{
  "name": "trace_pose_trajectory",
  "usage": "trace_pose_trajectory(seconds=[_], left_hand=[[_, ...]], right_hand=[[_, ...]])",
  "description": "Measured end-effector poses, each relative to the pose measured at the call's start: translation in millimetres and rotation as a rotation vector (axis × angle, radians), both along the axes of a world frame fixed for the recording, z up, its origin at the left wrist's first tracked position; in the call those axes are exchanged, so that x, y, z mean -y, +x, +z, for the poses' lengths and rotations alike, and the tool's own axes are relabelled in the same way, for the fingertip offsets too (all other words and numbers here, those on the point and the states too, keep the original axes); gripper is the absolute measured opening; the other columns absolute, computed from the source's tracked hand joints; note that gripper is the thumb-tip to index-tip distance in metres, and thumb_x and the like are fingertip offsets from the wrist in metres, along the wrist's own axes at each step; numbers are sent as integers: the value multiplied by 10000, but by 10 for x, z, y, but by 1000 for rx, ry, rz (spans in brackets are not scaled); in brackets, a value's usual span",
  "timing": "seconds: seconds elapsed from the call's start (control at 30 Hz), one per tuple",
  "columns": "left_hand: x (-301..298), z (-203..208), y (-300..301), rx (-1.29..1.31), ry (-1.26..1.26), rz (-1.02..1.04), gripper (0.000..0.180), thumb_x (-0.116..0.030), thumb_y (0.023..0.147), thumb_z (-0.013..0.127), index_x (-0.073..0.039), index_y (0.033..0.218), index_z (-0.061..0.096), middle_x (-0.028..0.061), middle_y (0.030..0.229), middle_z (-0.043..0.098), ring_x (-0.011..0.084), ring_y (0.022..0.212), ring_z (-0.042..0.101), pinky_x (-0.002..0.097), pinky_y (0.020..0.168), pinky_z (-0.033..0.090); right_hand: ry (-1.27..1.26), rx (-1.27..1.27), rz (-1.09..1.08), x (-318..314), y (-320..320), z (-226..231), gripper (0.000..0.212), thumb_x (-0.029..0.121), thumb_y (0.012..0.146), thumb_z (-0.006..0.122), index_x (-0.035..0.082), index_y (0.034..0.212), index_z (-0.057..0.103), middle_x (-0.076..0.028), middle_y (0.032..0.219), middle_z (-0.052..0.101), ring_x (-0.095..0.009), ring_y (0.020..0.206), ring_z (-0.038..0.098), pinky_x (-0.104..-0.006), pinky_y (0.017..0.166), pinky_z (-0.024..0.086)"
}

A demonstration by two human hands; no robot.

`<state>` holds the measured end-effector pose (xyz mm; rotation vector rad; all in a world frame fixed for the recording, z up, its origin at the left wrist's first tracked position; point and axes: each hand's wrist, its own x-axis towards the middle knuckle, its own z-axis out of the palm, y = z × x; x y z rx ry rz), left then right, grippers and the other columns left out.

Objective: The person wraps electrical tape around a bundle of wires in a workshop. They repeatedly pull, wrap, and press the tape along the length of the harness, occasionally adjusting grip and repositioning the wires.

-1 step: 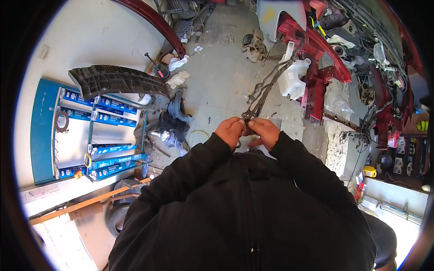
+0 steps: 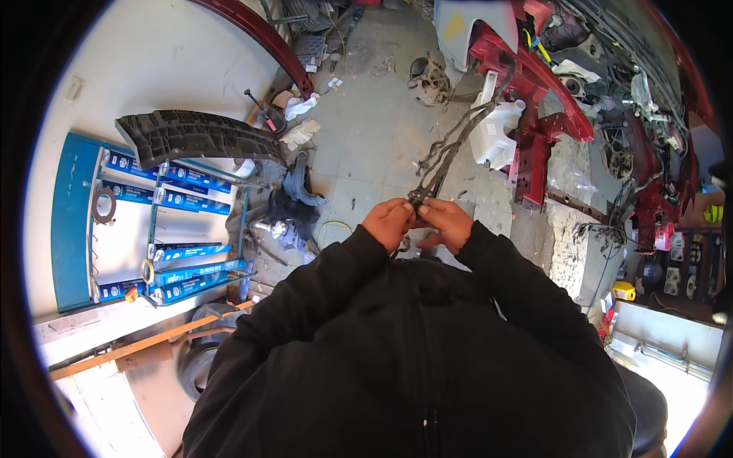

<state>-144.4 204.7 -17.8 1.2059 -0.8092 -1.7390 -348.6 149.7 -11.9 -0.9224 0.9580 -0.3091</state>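
Both my hands meet in front of my chest at the end of a dark wiring harness (image 2: 458, 141). The harness hangs as several dark strands coming from the red car body at upper right. My left hand (image 2: 387, 224) pinches the harness end between thumb and fingers. From the other side, my right hand (image 2: 449, 224) pinches the same end, its thumb close to the left one. The small piece between the fingertips is mostly hidden.
On the right stands a stripped red car frame (image 2: 538, 153) with a white plastic tank (image 2: 498, 133). A rack of blue boxes (image 2: 195, 201) and a black plastic panel (image 2: 202, 136) line the left wall. A metal hub part (image 2: 429, 80) lies on the tiled floor.
My left fingers have shifted slightly on the harness end. The rest looks the same.
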Motion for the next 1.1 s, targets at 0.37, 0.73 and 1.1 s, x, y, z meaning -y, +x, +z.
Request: trace_pose_trajectory(seconds=[0.37, 0.73, 1.1], left_hand=[[-31, 247, 22, -234, 150, 80, 209, -280, 1131, 481, -109, 1065, 581, -31, 681, 431, 98, 532, 350, 288, 497, 305], [4, 42, 12, 17, -15, 223, 426, -192, 1110, 566, -77, 1521, 558, -32, 735, 546, 79, 557, 454, 284, 519, 398], [131, 89, 60, 787, -347, 21, 192, -160, 1034, 590, -15, 1145, 648, 226, 791, 681, 411, 750, 687, 480, 691, 530]], right_hand=[[-79, 412, -78, 331, 331, -243, 520, 178, 1091, 639, 33, 1546, 435, -83, 1384, 634, -230, 1230, 666, -385, 1029, 559], [-287, -136, 95, 402, 153, 318, 337, 122, 983, 692, 67, 1300, 595, -80, 1268, 642, -176, 1087, 662, -366, 845, 575], [-927, -354, 97, 449, 187, 540, 240, 159, 927, 779, -36, 1011, 667, -125, 978, 591, -247, 897, 602, -378, 790, 496]])
